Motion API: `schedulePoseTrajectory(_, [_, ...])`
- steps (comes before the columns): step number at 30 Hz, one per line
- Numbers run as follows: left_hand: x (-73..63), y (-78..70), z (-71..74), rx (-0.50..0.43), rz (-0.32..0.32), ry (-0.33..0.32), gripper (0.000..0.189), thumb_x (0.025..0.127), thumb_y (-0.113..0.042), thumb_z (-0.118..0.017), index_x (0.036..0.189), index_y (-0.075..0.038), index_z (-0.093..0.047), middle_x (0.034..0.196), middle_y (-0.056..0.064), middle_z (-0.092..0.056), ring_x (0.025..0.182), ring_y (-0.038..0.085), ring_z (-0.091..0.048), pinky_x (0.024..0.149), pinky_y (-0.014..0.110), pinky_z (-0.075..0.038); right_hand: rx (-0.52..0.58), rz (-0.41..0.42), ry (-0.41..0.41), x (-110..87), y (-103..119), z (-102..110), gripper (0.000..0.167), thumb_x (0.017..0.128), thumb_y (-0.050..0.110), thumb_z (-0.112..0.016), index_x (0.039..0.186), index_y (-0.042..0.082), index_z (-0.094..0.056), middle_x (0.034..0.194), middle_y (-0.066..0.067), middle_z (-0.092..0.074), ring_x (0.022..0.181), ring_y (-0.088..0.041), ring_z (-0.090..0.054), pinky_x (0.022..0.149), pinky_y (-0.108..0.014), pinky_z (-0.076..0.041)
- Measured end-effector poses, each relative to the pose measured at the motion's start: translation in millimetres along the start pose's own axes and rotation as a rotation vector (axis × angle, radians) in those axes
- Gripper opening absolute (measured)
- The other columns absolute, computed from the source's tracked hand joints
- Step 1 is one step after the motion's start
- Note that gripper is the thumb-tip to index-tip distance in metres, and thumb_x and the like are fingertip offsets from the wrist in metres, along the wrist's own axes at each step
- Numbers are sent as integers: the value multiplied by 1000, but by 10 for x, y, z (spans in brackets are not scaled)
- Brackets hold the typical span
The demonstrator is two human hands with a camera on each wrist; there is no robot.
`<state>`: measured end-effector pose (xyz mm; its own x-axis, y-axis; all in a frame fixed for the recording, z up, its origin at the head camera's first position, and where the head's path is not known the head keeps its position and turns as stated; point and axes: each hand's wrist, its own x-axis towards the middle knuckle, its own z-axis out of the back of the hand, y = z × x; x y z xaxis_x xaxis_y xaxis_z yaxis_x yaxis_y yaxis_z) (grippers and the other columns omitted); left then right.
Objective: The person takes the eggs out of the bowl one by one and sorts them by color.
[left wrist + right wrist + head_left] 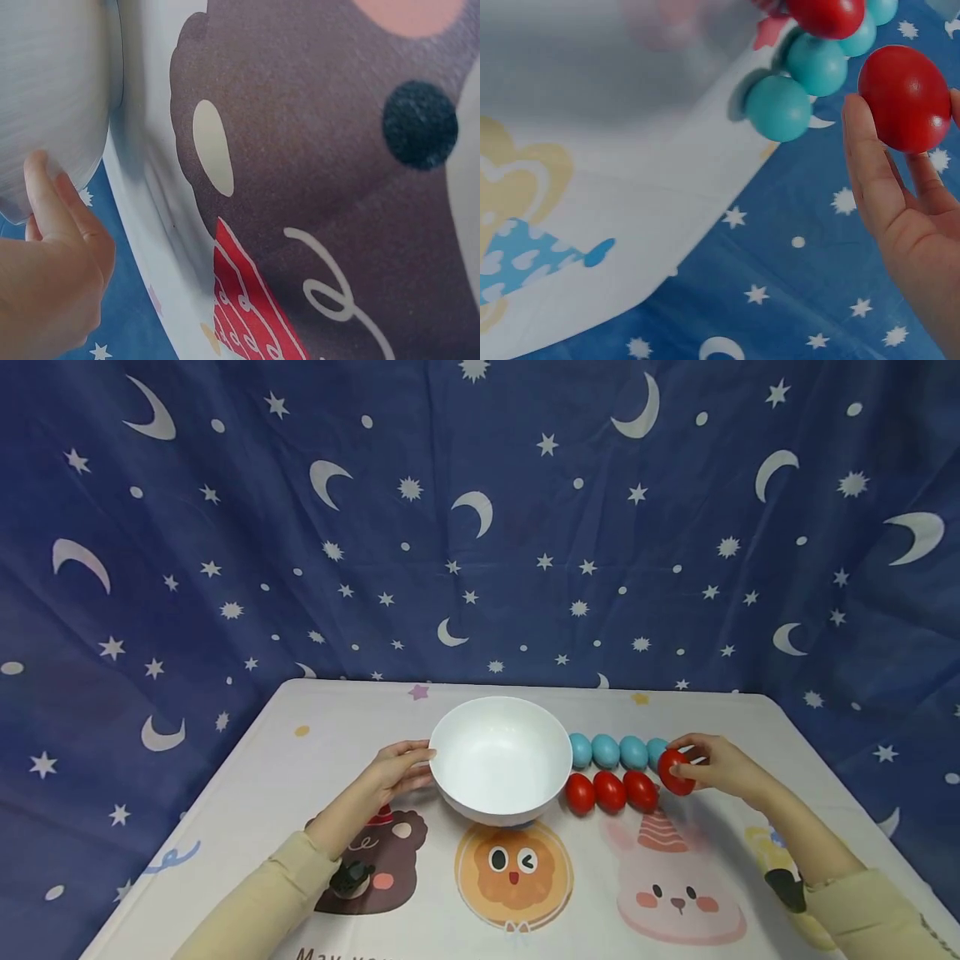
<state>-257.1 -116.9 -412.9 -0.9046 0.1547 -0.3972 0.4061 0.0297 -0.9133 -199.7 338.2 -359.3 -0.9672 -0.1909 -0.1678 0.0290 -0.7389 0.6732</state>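
Observation:
A large white bowl [501,752] stands at the middle of the table. My left hand [401,768] lies against its left side, its extended fingers touching the outer wall of the bowl [56,90] in the left wrist view. My right hand [716,764] pinches a red egg [677,772] between thumb and fingers; the egg [905,97] is also seen in the right wrist view. Three more red eggs [610,792] lie in a row right of the bowl. Behind them is a row of several blue eggs [605,751], the rightmost partly hidden by the held egg.
A white tablecloth [360,718] printed with cartoon animals covers the table. A small dark object [351,878] shows beside the left forearm. Behind the table hangs a dark blue curtain [510,610] with moons and stars.

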Motion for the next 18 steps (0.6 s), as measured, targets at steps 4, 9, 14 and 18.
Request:
schedulePoseTrajectory(4, [8,-23,-2,-8,3,-9,50,89,-12,-64,134,1,-46,98,6,-62,75,9,-67,75,23,-61,-12,-15,8,13,-41,6,50,88,15,-62,125,-15,-45,111,-32,-56,93,-28,-60,74,-39,-63])
schedulePoseTrajectory(9, [22,-26,-14,-18,-4,-11,48,89,-10,-63,133,3,-46,96,7,-63,76,11,-67,77,26,-61,-11,-36,19,43,-121,10,50,88,14,-62,124,-16,-45,110,-32,-56,91,-26,-60,73,-38,-63])
schedulePoseTrajectory(14, [-17,-8,-27,-18,-9,-27,47,89,-10,-63,131,3,-48,95,6,-63,75,11,-67,76,27,-61,13,-35,31,61,-208,-19,50,89,14,-62,124,-17,-45,108,-30,-57,89,-22,-60,73,-37,-63])
schedulePoseTrajectory(18, [-32,-1,-13,-31,16,-37,45,89,-9,-63,130,1,-50,91,6,-63,72,11,-67,72,24,-62,11,-46,41,50,-232,-55,50,89,15,-63,124,-17,-45,107,-30,-57,88,-21,-61,73,-38,-63])
